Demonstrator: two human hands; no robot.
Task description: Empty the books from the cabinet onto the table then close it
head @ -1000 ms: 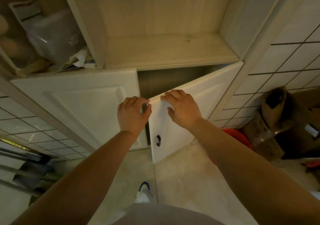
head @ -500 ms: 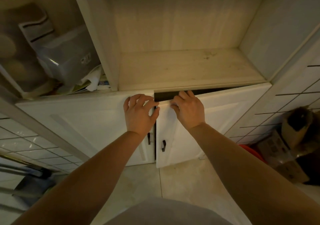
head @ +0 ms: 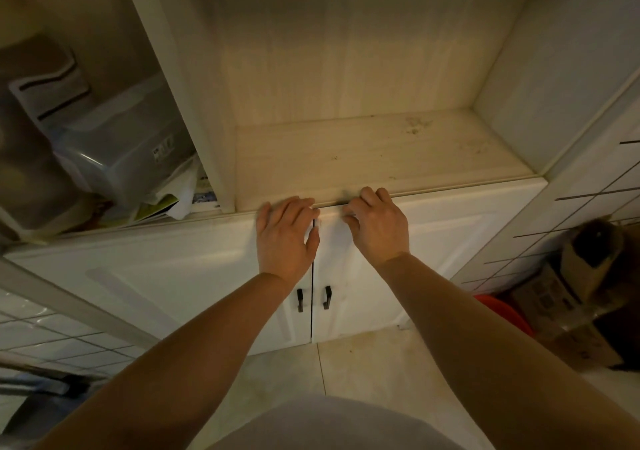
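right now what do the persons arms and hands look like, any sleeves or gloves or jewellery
Both forearms are bare right down to the bottom edge of the head view, with no sleeve in sight. The left hand and the right hand wear no gloves, and no ring, watch or bracelet shows on the fingers or wrists. A light grey garment covers the torso at the bottom of the view.

left hand (head: 287, 235) on left door (head: 173, 276), right hand (head: 377, 224) on right door (head: 433, 242), doors closed
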